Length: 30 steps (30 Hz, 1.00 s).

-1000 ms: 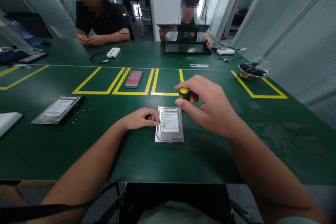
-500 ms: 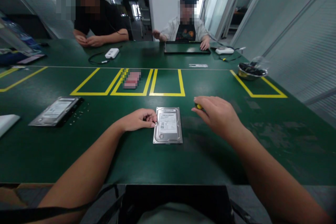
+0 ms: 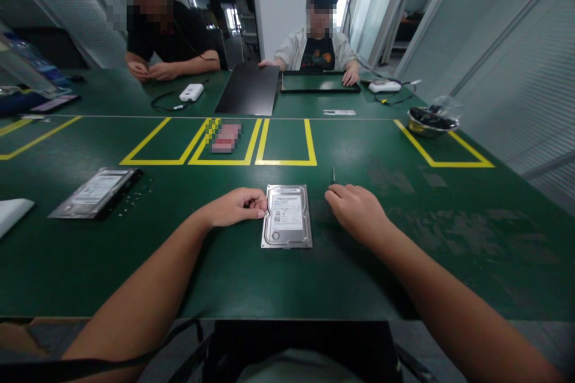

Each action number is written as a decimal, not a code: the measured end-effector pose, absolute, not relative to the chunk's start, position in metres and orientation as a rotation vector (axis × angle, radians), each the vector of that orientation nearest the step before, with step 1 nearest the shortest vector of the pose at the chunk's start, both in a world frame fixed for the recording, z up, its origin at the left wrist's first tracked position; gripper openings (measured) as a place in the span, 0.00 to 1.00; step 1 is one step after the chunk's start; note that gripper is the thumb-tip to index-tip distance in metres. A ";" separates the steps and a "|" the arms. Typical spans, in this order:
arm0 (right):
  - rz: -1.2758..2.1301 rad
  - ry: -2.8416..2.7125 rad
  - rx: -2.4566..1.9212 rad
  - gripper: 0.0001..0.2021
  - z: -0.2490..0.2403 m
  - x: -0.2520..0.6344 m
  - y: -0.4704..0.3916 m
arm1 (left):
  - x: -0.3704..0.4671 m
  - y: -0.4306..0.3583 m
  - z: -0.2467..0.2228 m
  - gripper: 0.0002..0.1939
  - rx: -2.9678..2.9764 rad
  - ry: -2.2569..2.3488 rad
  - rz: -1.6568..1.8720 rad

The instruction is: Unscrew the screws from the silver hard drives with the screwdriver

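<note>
A silver hard drive [image 3: 287, 215] with a white label lies flat in front of me, label up. My left hand [image 3: 238, 206] rests at its left edge, fingers curled and thumb tip against the side. Just right of the drive, my right hand [image 3: 357, 209] is closed round a screwdriver [image 3: 333, 175]. The thin metal shaft points away from me, and its handle is hidden in my fingers. The screwdriver is apart from the drive.
Left on the green table are another hard drive [image 3: 96, 192] and scattered small bits [image 3: 135, 196]. Yellow tape outlines [image 3: 286, 162] run across the middle. A metal bowl [image 3: 432, 125] stands at the right. Opposite, a person's hand [image 3: 350, 76] rests on a dark frame [image 3: 321, 91] beside a black panel [image 3: 249, 90].
My right hand has come down and nearer to me, turning the screwdriver so its shaft shows. Across the table, a person's hand has brought the black panel into view. My left hand stays put.
</note>
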State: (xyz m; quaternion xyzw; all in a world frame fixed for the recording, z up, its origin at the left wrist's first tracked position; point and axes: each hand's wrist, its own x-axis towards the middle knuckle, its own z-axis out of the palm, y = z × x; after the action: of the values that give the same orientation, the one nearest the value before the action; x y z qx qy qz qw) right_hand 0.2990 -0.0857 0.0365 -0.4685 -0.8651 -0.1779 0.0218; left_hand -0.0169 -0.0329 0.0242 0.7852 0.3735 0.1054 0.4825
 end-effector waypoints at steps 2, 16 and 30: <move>-0.527 -2.664 -1.552 0.08 0.032 0.297 -0.087 | -0.017 -0.033 0.024 0.13 1.913 0.908 0.257; -0.461 -2.498 -1.905 0.09 0.036 0.298 -0.091 | -0.015 -0.034 0.024 0.16 1.868 0.931 0.351; -0.033 -2.442 -0.967 0.24 0.016 0.282 -0.093 | -0.010 -0.032 0.012 0.14 1.894 1.237 0.777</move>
State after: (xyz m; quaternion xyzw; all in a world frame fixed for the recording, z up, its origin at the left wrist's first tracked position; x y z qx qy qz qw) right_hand 0.2817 -0.0934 0.0158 -0.3560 -0.8991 -0.0122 0.2546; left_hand -0.0098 -0.0318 0.0119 0.7368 0.4814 0.3022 0.3661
